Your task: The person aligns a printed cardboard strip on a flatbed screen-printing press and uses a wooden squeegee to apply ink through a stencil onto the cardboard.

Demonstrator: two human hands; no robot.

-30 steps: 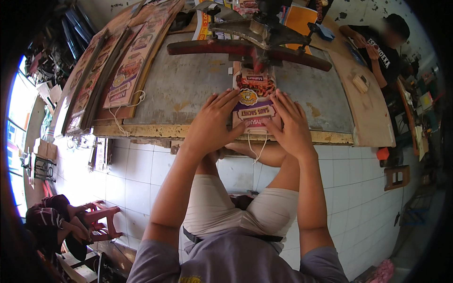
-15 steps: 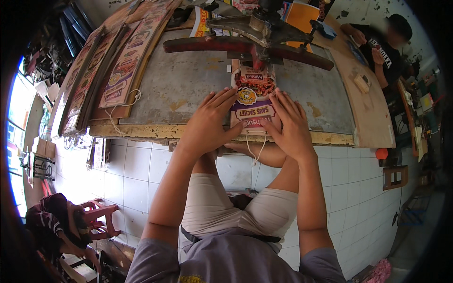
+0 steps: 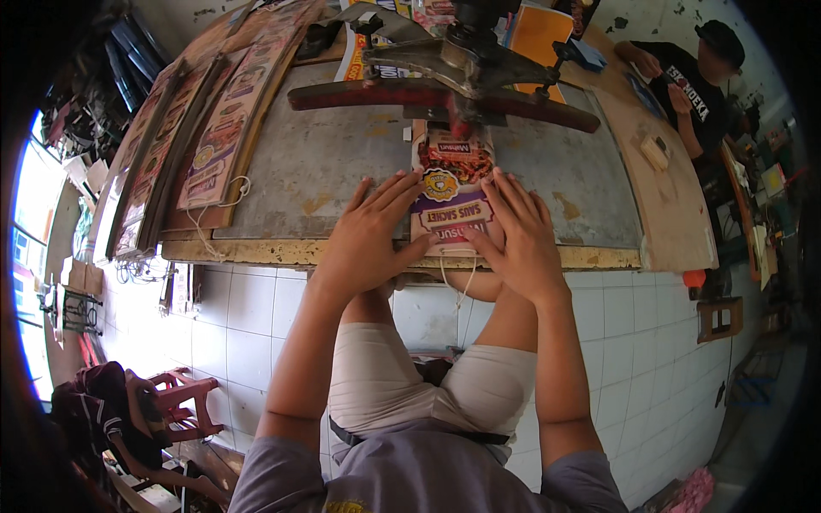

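Observation:
A long printed cardboard strip [image 3: 451, 154], pink and purple with a food picture, lies flat on the grey metal bed of the worktable, its far end reaching under a press. A white cord loop [image 3: 463, 295] hangs from its near end over the table edge. My left hand [image 3: 372, 235] lies along the strip's left side, fingers stretched out and thumb at the near end. Along the right side rests my right hand [image 3: 517, 235], also flat, with fingertips and thumb touching the strip. Neither hand is closed around it.
The heavy press [image 3: 453, 77] with a red crossbar [image 3: 363, 96] stands just beyond my hands. Stacks of similar strips [image 3: 218, 141] lie at the left. A small wooden block [image 3: 656, 152] sits on the right board. Another person [image 3: 684, 85] is at the far right; a red stool [image 3: 188, 402] stands lower left.
The whole view has shifted slightly. My hands stay flat along the strip, with little visible change in their place on it.

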